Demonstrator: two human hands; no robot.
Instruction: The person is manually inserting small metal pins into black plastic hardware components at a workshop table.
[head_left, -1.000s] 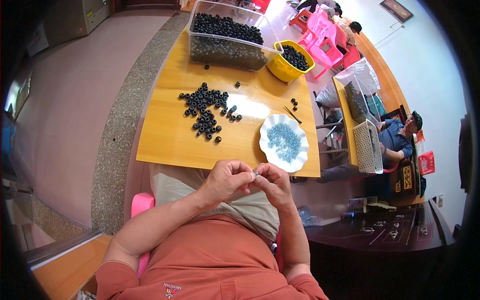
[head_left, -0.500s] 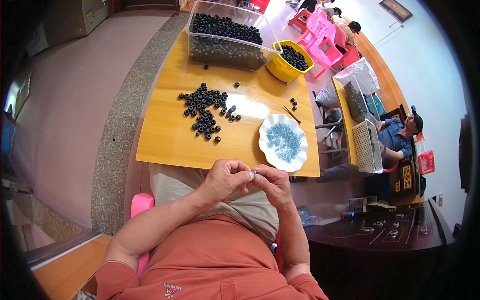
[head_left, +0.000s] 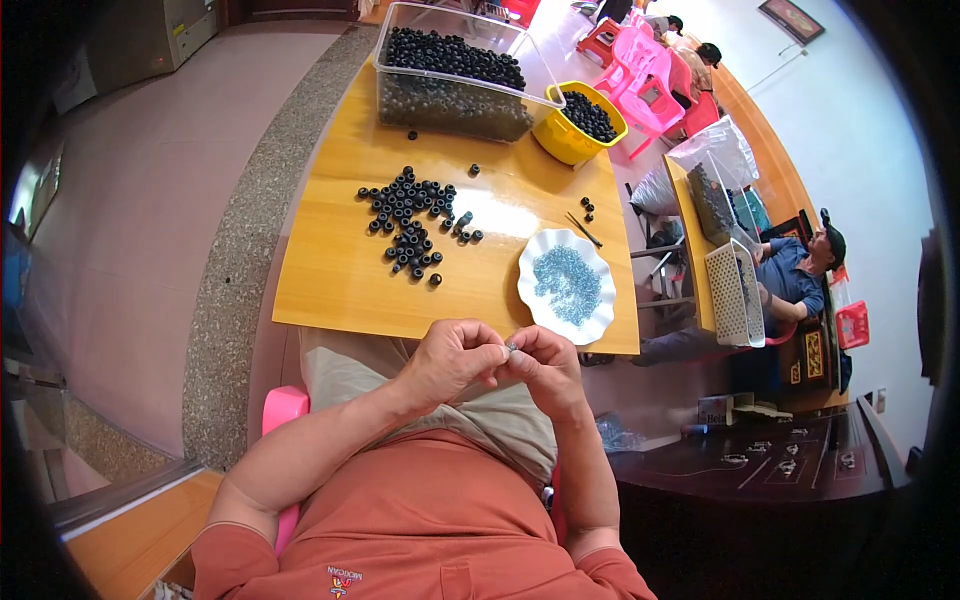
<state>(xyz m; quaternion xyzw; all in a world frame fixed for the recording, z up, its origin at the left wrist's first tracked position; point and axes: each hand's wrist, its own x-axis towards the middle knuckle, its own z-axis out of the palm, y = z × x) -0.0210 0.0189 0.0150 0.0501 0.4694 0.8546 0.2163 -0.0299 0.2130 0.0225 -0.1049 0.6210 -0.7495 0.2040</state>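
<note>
Left hand (head_left: 452,358) and right hand (head_left: 545,365) meeting above the lap, fingers pinched shut on a tiny grey piece (head_left: 511,347) — possibly a bead, too small to tell — just short of the bench (head_left: 330,290) edge, white plate (head_left: 530,295) of pale blue bits and scattered black beads (head_left: 410,225) beyond

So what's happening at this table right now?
A seated person holds both hands together above their lap, left hand and right hand pinching a tiny part between the fingertips. On the wooden table lie a scatter of black beads, a white scalloped plate of small blue-grey pieces, a clear bin and a yellow tub of beads.
</note>
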